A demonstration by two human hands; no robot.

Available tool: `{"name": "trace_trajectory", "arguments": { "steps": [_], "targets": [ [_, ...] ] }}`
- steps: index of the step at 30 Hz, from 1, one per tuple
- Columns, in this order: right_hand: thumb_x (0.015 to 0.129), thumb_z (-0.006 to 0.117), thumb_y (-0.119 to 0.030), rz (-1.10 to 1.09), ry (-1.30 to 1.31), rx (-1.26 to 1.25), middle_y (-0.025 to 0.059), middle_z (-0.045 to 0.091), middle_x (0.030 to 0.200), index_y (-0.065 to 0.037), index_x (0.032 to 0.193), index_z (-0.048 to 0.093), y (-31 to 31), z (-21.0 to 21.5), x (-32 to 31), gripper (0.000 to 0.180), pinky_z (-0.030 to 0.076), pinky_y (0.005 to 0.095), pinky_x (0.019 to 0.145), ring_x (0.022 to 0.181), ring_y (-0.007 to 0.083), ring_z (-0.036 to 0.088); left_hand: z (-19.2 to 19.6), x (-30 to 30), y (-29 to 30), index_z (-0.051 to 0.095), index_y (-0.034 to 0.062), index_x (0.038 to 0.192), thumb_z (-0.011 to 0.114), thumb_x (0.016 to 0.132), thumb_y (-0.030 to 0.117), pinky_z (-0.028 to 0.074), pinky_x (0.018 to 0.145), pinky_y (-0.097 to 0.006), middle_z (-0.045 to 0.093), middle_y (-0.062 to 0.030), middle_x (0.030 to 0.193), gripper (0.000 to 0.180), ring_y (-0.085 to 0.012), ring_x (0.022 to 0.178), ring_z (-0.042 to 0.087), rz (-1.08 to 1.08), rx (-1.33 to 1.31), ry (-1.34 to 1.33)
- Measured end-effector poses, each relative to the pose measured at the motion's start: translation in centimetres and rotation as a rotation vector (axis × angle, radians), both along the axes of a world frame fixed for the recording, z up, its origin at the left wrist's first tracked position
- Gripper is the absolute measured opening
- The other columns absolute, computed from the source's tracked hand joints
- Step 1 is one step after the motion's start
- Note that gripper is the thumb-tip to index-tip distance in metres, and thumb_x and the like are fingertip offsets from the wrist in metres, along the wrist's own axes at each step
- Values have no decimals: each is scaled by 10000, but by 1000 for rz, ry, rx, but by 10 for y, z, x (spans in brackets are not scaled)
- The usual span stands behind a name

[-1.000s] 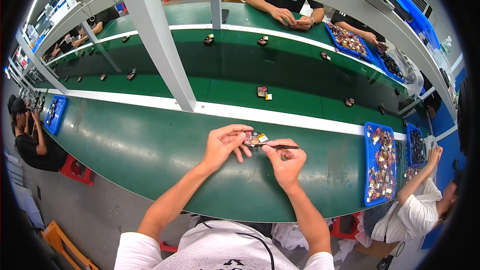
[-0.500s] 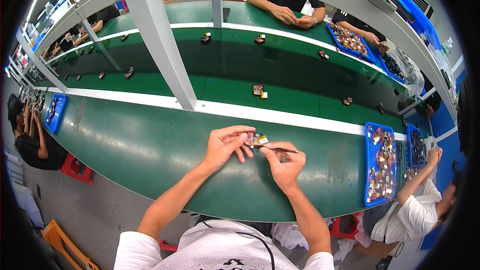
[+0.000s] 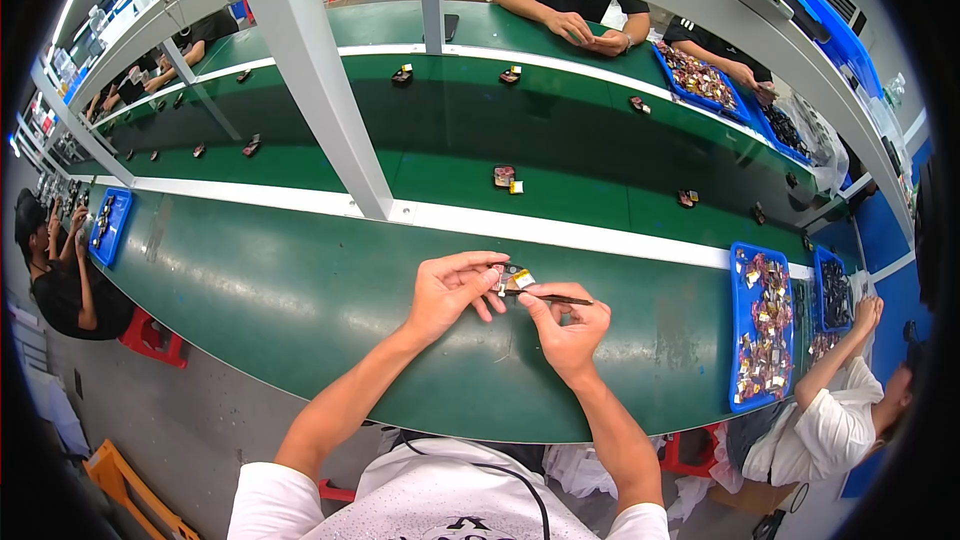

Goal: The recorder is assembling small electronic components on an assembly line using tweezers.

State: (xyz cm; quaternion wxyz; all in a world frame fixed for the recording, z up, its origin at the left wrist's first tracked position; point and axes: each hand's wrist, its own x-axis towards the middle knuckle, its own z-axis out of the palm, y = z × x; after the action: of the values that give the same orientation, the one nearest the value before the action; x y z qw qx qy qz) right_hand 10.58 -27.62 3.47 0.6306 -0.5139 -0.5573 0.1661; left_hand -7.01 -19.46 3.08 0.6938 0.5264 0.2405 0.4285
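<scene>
Your left hand (image 3: 452,292) was closed around a small dark part with a yellow tab (image 3: 514,278), pinching it between thumb and fingertips just above the green workbench (image 3: 270,290). Your right hand (image 3: 563,325) was closed on a thin dark tool (image 3: 553,297), its tip lying against the part and its shaft pointing toward 3 o'clock. The two hands met almost at the middle of the view, knuckles nearly touching.

Nothing lay between your hands and the part. At 12 o'clock from them ran the white strip (image 3: 560,230) edging the green conveyor belt (image 3: 600,155), and on that belt, straight above your hands, sat a small brown-and-yellow piece (image 3: 506,178). A white frame post (image 3: 320,90) slanted up at about 11 o'clock, well apart from your hands. At 3 o'clock a blue tray (image 3: 741,340) full of small mixed parts rested on the bench, with a second blue tray (image 3: 822,290) beyond it, beside another person's raised hand (image 3: 868,312). At 9 o'clock, far off, a third blue tray (image 3: 110,225) lay before a seated person (image 3: 55,275).
</scene>
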Motion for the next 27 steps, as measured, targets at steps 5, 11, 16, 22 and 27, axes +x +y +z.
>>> {"name": "trace_trajectory", "arguments": {
  "steps": [5,11,16,22,27],
  "targets": [
    [803,809,35,26,85,-47,33,712,787,21,891,736,1,1,-2,115,325,183,462,519,8,479,-1,1,0,656,-97,1210,637,980,56,581,509,-272,717,-184,894,277,-226,663,728,18,-19,23],
    [795,805,35,23,-26,-32,43,726,798,8,880,742,1,2,0,109,335,191,460,507,18,483,-1,-1,2,659,-88,1214,624,990,60,572,517,-269,718,-154,884,271,-196,669,719,21,-20,34],
    [784,811,28,17,-88,14,51,745,797,-7,865,747,2,2,0,109,337,198,447,477,28,477,-1,0,1,663,-99,1202,634,983,59,572,498,-265,717,-179,878,272,-212,654,724,31,-21,18],
    [772,814,12,35,-133,69,62,767,813,-33,847,751,3,4,-1,107,346,217,436,431,47,452,-3,-1,2,654,-92,1225,628,987,60,574,513,-267,721,-166,907,283,-202,672,721,12,-24,42],
    [766,800,11,60,-238,140,68,776,839,-54,840,751,5,8,-2,111,394,246,451,453,100,552,-4,0,1,650,-96,1230,648,967,38,576,512,-259,722,-170,899,295,-189,690,721,15,-29,83]
  ]
}}
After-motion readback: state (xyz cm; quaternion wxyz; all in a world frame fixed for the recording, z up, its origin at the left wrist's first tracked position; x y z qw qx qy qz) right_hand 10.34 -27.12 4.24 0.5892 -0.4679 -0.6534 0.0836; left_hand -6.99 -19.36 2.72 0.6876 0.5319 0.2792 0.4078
